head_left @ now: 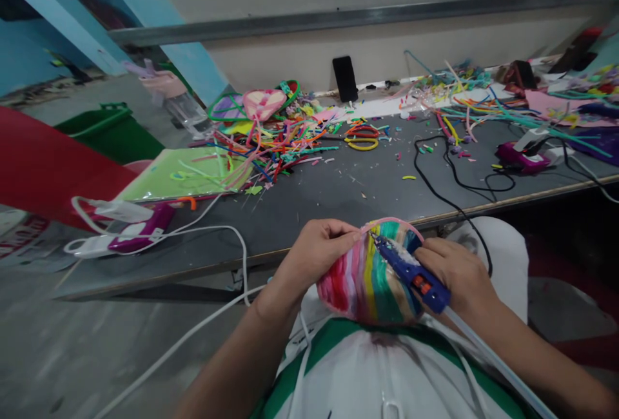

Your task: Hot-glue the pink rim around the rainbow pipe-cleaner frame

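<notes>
A round piece striped in red, pink, yellow, teal and blue, with a pink rim, rests at my lap below the table edge. My left hand pinches its upper left rim between thumb and fingers. Over its right part lies a blue glue gun, its nozzle at the top rim close to my left fingertips. My right hand is closed around the glue gun's far side; some of its fingers are hidden. A clear glue stick extends from the back of the gun.
Colourful pipe cleaners are heaped on the grey table, beside a green sheet. Scissors, a black phone and a purple power strip lie farther off. A white cable runs past my left arm.
</notes>
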A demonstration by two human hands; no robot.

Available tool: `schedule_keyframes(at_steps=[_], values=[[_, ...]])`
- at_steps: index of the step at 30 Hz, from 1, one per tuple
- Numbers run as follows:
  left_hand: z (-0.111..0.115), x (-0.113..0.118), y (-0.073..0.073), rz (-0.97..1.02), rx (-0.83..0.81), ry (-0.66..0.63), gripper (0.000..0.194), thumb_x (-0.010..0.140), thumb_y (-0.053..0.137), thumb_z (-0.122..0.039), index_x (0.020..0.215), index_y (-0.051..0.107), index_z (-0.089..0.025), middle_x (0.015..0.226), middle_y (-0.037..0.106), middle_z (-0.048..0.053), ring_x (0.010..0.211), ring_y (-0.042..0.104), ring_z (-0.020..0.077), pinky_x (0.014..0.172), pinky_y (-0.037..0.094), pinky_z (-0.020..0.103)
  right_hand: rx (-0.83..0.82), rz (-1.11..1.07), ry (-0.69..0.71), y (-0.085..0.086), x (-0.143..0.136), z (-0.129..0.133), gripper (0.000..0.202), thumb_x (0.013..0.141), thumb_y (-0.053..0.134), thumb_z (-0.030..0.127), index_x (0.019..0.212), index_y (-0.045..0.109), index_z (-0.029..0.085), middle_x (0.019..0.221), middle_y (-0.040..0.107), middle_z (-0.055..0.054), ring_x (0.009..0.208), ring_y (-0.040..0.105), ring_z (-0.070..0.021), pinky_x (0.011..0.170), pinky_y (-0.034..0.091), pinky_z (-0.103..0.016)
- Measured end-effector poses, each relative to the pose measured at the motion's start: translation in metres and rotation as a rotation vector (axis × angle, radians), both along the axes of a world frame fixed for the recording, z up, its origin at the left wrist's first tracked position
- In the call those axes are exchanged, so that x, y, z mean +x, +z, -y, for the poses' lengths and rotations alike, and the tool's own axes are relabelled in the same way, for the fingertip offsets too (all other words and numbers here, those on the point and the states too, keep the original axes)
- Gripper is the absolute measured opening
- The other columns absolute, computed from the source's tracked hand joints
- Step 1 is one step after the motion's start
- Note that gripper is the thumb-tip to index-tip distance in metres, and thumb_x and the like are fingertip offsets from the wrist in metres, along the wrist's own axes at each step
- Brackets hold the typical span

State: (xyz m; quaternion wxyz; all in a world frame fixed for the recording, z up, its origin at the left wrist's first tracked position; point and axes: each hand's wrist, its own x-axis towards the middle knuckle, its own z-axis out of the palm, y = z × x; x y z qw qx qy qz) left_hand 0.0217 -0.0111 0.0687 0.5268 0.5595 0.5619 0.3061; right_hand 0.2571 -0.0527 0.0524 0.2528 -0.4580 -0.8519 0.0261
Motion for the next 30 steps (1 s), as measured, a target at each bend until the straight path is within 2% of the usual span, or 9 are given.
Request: schedule_keyframes(at_steps=[9, 19, 25, 30], values=[[0.000, -0.002, -0.001, -0.006, 0.010, -0.018, 0.031, 0.074, 0.064, -0.041, 0.083, 0.074, -0.013, 0.072, 0.070, 0.004, 0.060, 0.057, 0.0133, 0.053, 0.041, 0.020, -0.014, 0.035, 0.029, -0.004, -0.001, -0.002, 0.009, 0.078, 0.053, 0.025, 0.073, 0.057, 0.019, 0.074, 0.056, -0.004, 0.072, 0.049, -0.0183, 0.066, 0.030, -0.031], [0.000, -0.002, 0.001, 0.010, -0.026, -0.007, 0.030, 0.072, 0.065, -0.040, 0.083, 0.073, -0.012, 0.070, 0.069, 0.005, 0.058, 0.057, 0.0135, 0.052, 0.041, 0.020, 0.041, 0.061, 0.038, -0.010, 0.000, -0.006, 0.016, 0.082, 0.051, 0.028, 0.071, 0.057, 0.019, 0.070, 0.055, -0.004, 0.068, 0.044, -0.0178, 0.065, 0.029, -0.032], [0.001, -0.002, 0.002, 0.005, -0.023, -0.007, 0.029, 0.071, 0.066, -0.040, 0.081, 0.074, -0.013, 0.071, 0.070, 0.005, 0.059, 0.058, 0.0142, 0.052, 0.042, 0.021, 0.058, 0.058, 0.039, -0.011, 0.002, -0.007, 0.017, 0.083, 0.047, 0.021, 0.069, 0.057, 0.019, 0.068, 0.054, -0.004, 0.068, 0.043, -0.0177, 0.065, 0.030, -0.032], [0.000, -0.003, 0.001, -0.007, -0.022, -0.002, 0.030, 0.071, 0.066, -0.040, 0.082, 0.074, -0.013, 0.072, 0.071, 0.005, 0.060, 0.059, 0.0148, 0.053, 0.042, 0.021, 0.077, 0.073, 0.007, -0.011, 0.004, -0.007, 0.019, 0.083, 0.049, 0.025, 0.066, 0.055, 0.019, 0.066, 0.051, -0.003, 0.066, 0.042, -0.0174, 0.063, 0.029, -0.031]])
